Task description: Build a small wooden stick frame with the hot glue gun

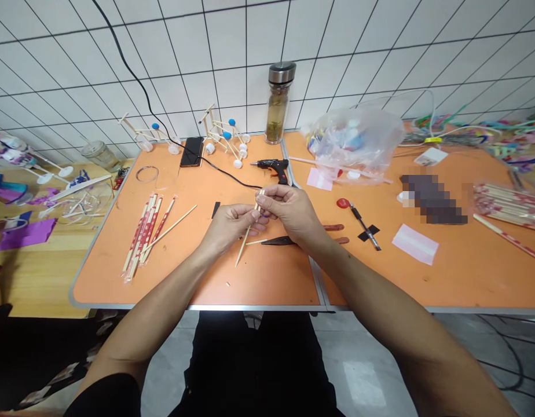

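Left grip (237, 223) and right grip (280, 205) pinch a slim wooden stick (243, 246) toward its far end, over the orange counter (271, 286). It looks light and stiff, likely to snap if bent, so best taken gently at mid-length. Its long axis runs near to far, the bare end pointing nearward and slightly left; a glue gun (274, 167) lies beyond.

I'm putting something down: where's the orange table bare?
Bare orange tabletop: front right, between pink-white paper and grey metal edge; front left, between red-white wrapped sticks and left forearm. Crowded: around left hand and right hand, by black glue gun and red-handled pliers.
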Action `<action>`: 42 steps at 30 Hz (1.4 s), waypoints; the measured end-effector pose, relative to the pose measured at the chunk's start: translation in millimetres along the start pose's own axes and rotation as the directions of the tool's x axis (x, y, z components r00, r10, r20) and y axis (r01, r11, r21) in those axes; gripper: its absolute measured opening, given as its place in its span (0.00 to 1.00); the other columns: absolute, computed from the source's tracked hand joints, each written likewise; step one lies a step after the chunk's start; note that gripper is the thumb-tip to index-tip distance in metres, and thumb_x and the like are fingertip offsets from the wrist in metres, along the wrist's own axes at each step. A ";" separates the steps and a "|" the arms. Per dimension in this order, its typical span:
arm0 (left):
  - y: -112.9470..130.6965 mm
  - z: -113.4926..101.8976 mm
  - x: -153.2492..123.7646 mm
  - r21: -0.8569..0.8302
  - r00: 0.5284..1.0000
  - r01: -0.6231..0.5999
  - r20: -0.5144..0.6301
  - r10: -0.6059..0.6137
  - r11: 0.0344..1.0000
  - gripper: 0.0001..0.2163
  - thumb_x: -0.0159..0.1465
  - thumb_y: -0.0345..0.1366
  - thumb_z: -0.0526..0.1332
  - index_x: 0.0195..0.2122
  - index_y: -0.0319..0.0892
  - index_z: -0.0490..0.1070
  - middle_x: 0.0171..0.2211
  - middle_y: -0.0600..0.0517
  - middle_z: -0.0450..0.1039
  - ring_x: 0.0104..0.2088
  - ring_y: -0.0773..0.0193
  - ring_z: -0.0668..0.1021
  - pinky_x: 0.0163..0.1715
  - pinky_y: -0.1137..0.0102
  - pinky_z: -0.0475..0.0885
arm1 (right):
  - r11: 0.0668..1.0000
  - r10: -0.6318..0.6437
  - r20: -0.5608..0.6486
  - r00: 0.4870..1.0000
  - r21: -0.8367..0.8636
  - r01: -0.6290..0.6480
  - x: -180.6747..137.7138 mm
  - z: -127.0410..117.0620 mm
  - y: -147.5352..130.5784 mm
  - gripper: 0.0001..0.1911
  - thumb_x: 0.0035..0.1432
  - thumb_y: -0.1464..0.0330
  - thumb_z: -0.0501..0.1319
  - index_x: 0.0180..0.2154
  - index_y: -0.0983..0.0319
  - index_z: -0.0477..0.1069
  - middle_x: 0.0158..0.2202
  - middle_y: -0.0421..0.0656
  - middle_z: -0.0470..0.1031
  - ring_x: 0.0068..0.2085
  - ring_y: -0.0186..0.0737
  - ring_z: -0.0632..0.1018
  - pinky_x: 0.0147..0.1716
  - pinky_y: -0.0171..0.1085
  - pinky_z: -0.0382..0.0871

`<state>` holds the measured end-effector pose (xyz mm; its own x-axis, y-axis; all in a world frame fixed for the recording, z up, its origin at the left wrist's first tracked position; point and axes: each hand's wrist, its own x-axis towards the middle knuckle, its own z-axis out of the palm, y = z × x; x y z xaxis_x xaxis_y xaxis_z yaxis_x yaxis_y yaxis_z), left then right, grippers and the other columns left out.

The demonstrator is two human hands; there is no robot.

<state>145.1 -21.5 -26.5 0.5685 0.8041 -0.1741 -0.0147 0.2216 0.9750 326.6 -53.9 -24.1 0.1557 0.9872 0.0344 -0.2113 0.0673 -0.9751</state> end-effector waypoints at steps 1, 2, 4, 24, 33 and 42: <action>0.3 -0.6 -0.2 -0.001 1.000 -0.005 0.001 0.005 1.000 0.25 0.56 0.56 0.82 0.42 0.40 0.89 0.40 0.42 0.89 0.36 0.59 0.89 0.40 0.68 0.83 | 1.000 -0.009 -0.003 1.000 -0.004 0.009 -0.8 0.3 -0.7 0.26 0.44 0.50 0.85 0.34 0.61 0.82 0.32 0.40 0.81 0.32 0.35 0.77 0.37 0.37 0.77; 0.6 -1.3 -0.4 -0.005 1.000 -0.006 -0.001 0.006 1.000 0.24 0.55 0.56 0.83 0.42 0.40 0.89 0.39 0.43 0.89 0.36 0.59 0.89 0.40 0.68 0.83 | 1.000 -0.016 -0.004 1.000 -0.011 0.016 -1.5 0.6 -1.2 0.25 0.44 0.51 0.85 0.33 0.61 0.82 0.33 0.40 0.81 0.33 0.36 0.78 0.37 0.38 0.77; 1.0 -2.1 -0.8 -0.016 1.000 -0.001 -0.001 0.001 1.000 0.24 0.53 0.55 0.84 0.40 0.40 0.88 0.38 0.43 0.89 0.35 0.59 0.89 0.41 0.68 0.83 | 0.999 -0.023 -0.004 1.000 -0.028 0.023 -2.7 1.1 -1.7 0.24 0.45 0.51 0.85 0.33 0.60 0.83 0.33 0.41 0.81 0.34 0.37 0.78 0.38 0.38 0.77; 4.2 -3.1 -1.6 -0.036 0.993 0.105 0.062 -0.103 0.994 0.26 0.50 0.56 0.84 0.35 0.38 0.86 0.36 0.40 0.88 0.33 0.57 0.88 0.40 0.64 0.84 | 0.996 0.065 0.051 0.997 0.058 -0.068 -2.4 3.3 7.5 0.26 0.42 0.50 0.86 0.31 0.58 0.79 0.31 0.38 0.78 0.31 0.35 0.75 0.35 0.37 0.75; -0.8 -2.4 1.6 -0.119 0.992 0.111 0.071 -0.103 0.987 0.25 0.51 0.54 0.85 0.35 0.38 0.85 0.36 0.41 0.88 0.34 0.57 0.89 0.43 0.63 0.84 | 0.999 0.031 0.060 0.998 -0.027 -0.030 -3.7 5.3 7.4 0.28 0.47 0.49 0.84 0.37 0.59 0.78 0.36 0.39 0.79 0.35 0.36 0.77 0.35 0.36 0.75; -3.4 -5.2 9.6 -0.324 0.987 -0.082 -0.158 0.032 0.943 0.24 0.47 0.52 0.86 0.35 0.39 0.86 0.38 0.43 0.89 0.41 0.52 0.89 0.53 0.56 0.84 | 0.984 -0.052 0.030 0.998 -0.169 0.056 -9.6 9.9 13.2 0.27 0.61 0.43 0.74 0.45 0.58 0.75 0.45 0.47 0.85 0.46 0.46 0.86 0.49 0.46 0.85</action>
<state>146.3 -11.7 -32.2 0.4305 0.8878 -0.1625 -0.3268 0.3212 0.8888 312.8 -61.1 -35.2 0.1375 0.9863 0.0914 -0.0362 0.0972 -0.9946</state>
